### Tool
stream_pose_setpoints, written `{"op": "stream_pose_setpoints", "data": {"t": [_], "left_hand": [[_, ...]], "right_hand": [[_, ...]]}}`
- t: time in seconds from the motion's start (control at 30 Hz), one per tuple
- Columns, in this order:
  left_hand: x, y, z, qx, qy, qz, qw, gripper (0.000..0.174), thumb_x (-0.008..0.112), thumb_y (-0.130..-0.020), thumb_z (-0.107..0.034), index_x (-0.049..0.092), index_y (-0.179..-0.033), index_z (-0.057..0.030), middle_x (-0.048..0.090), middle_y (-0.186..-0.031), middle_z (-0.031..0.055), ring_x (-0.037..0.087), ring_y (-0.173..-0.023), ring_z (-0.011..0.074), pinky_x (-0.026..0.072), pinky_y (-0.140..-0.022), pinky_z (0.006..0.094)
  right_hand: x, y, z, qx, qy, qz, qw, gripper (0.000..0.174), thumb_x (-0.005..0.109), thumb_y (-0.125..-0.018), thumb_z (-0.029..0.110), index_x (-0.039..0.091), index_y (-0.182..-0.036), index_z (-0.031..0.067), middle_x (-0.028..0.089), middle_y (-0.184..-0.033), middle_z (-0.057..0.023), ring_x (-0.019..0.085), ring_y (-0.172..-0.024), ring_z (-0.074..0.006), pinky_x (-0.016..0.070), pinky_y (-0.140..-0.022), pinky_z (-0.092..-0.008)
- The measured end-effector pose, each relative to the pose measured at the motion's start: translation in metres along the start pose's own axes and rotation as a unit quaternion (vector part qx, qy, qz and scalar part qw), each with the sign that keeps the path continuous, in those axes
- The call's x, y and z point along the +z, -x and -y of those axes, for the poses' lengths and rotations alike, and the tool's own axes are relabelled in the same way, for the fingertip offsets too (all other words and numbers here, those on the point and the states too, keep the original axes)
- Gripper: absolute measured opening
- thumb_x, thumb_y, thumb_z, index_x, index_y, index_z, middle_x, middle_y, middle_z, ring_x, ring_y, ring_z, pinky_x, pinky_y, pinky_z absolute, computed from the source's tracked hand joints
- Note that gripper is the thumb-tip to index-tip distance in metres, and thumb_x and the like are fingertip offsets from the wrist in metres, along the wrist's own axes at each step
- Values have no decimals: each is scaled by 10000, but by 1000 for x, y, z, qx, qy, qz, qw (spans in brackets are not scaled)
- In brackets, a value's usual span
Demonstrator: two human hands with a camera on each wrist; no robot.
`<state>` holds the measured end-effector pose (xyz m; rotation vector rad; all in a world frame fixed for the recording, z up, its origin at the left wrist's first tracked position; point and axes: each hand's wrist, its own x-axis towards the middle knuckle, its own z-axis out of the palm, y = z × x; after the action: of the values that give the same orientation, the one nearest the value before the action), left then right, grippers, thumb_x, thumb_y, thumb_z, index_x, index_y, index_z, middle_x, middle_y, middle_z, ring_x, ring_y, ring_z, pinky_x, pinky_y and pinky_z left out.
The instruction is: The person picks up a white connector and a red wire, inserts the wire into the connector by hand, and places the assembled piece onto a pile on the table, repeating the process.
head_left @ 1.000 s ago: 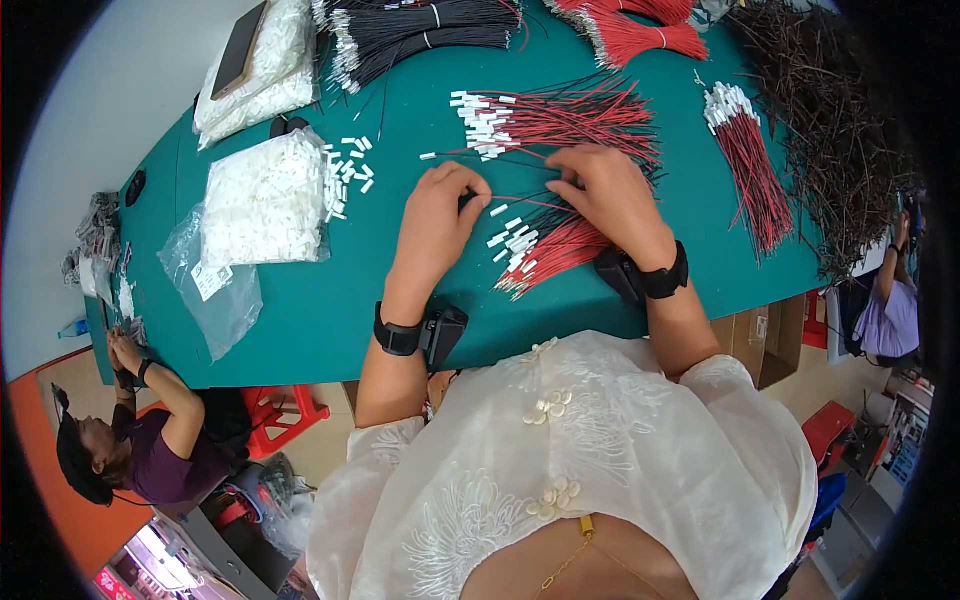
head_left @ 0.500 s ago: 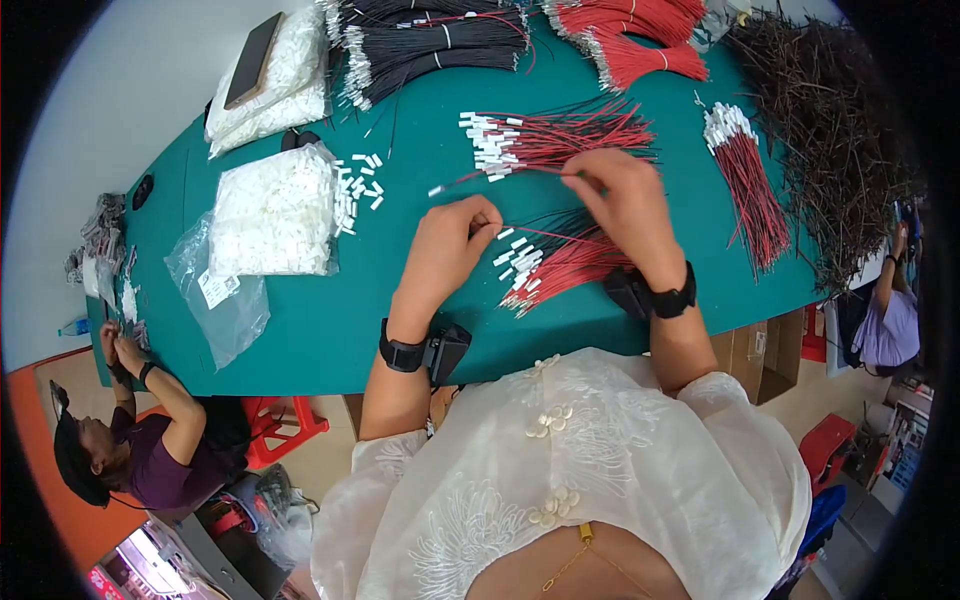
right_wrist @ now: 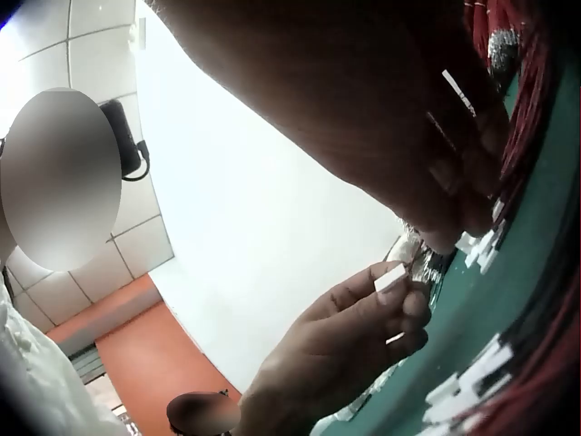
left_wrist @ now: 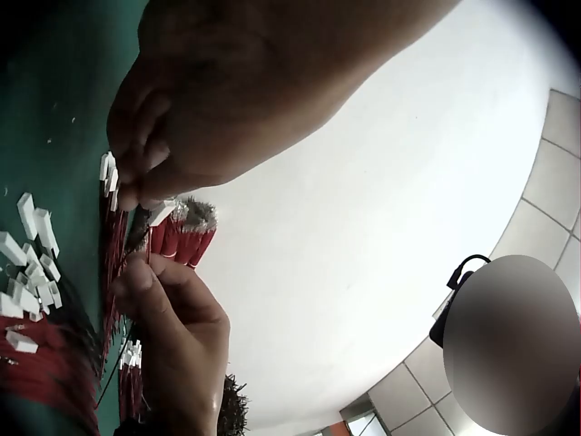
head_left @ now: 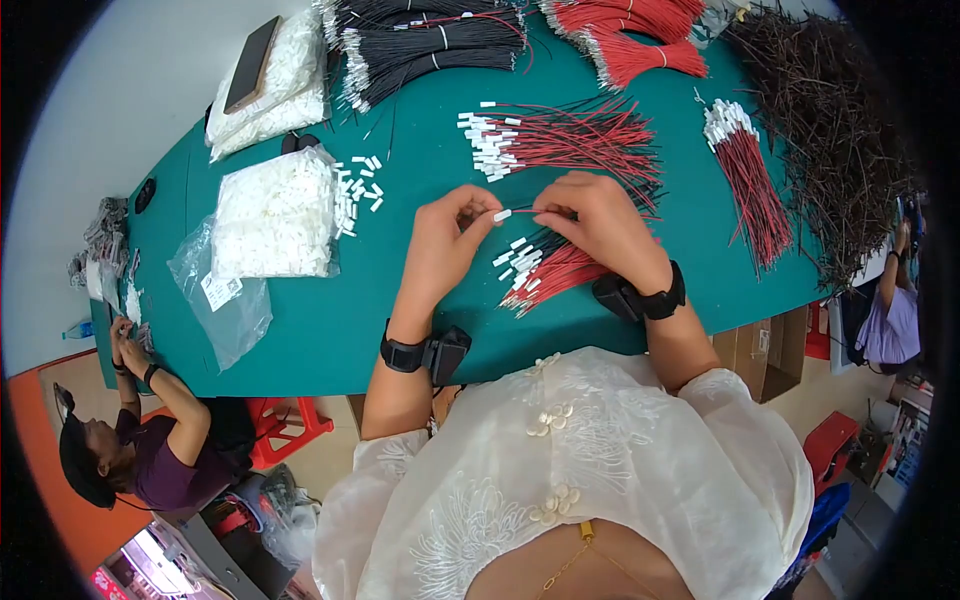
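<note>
In the head view my left hand point(head_left: 447, 238) pinches a small white connector housing point(head_left: 502, 215) between thumb and fingertips. A thin red wire point(head_left: 523, 211) runs from it to my right hand point(head_left: 603, 222), whose thumb and forefinger pinch the wire. The right wrist view shows the housing point(right_wrist: 391, 278) tilted in the left fingers. Just below the hands lies a smaller bunch of red and black wires point(head_left: 560, 268) with white housings on the left. Above them is a larger bunch point(head_left: 580, 135) of housed wires.
Loose white housings point(head_left: 358, 190) lie beside a bag full of them point(head_left: 273, 215). Bundles of black wire point(head_left: 440, 48) and red wire point(head_left: 645, 60) lie at the back. A finished-looking bunch point(head_left: 745, 185) and a dark tangled heap point(head_left: 830, 140) stand right. Another person point(head_left: 150, 440) sits at left.
My right hand has come down and left, closer to the left hand. A white housing now shows at my left fingertips. The housed wire stretching left of the larger bunch is no longer there.
</note>
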<state>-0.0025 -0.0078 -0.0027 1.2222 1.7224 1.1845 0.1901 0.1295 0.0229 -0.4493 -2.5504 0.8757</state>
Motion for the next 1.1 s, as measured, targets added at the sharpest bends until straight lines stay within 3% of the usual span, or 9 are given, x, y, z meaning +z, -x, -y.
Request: {"op": "stream_pose_setpoints", "data": {"t": [0.17,0.27,0.37,0.53,0.67,0.87,0.93,1.03,1.1], "left_hand": [[2,0,-1,16,57,-3,998,123,712,-919,-21,711,-1036,15,717,-873,29,665,-799,87,513,-708,231],[3,1,-1,37,83,-3,996,162,743,-894,-46,735,-1049,0,737,-854,46,669,-776,94,510,-674,247],[4,2,-2,-17,139,-7,990,176,763,-906,-95,744,-1054,-2,737,-856,45,663,-783,83,512,-686,240],[4,2,-4,4,122,-13,992,176,753,-929,-125,746,-1046,7,736,-842,37,654,-775,73,506,-685,232],[3,2,-4,-21,94,-5,995,208,711,-969,-113,719,-1114,35,753,-939,79,697,-882,113,531,-799,243],[3,-1,-3,-23,97,-14,995,206,687,-988,-139,725,-1094,34,749,-907,78,677,-840,103,518,-759,241],[4,0,-4,-24,96,-16,995,208,682,-992,-145,726,-1092,32,749,-901,78,672,-831,102,514,-749,241],[8,0,-4,6,108,-53,993,192,666,-995,-164,738,-1019,12,737,-818,42,627,-732,70,473,-639,232],[5,0,-6,-1,145,-40,989,191,657,-999,-158,736,-1016,16,737,-824,49,627,-735,74,475,-651,233]], "right_hand": [[6,1,0,76,-98,-21,992,100,760,-868,47,727,-946,-7,687,-800,-91,631,-657,-179,492,-592,-312],[2,-1,3,70,-102,-34,992,100,758,-871,43,725,-949,-12,694,-803,-93,618,-643,-160,474,-573,-291],[-2,-3,10,64,-123,-36,990,98,755,-877,41,724,-953,-13,696,-802,-91,609,-637,-144,460,-558,-278],[-2,-2,11,45,-145,-39,988,84,744,-888,36,728,-957,-9,691,-796,-79,593,-636,-119,440,-541,-270],[-1,-2,11,52,-147,-23,988,76,743,-887,32,737,-952,-6,688,-800,-68,574,-632,-101,422,-535,-257],[-11,0,15,72,-166,-10,984,85,756,-871,24,748,-949,-9,687,-811,-52,545,-628,-80,392,-534,-232],[-12,1,14,93,-187,-42,977,92,765,-860,20,749,-947,-9,683,-803,-39,536,-629,-73,377,-535,-227],[-10,2,13,99,-200,-81,972,98,772,-850,16,753,-943,-6,679,-791,-26,523,-625,-67,364,-533,-225],[-8,3,13,87,-204,-123,967,102,780,-839,13,758,-937,-1,673,-774,-12,503,-614,-63,353,-530,-228]]}}
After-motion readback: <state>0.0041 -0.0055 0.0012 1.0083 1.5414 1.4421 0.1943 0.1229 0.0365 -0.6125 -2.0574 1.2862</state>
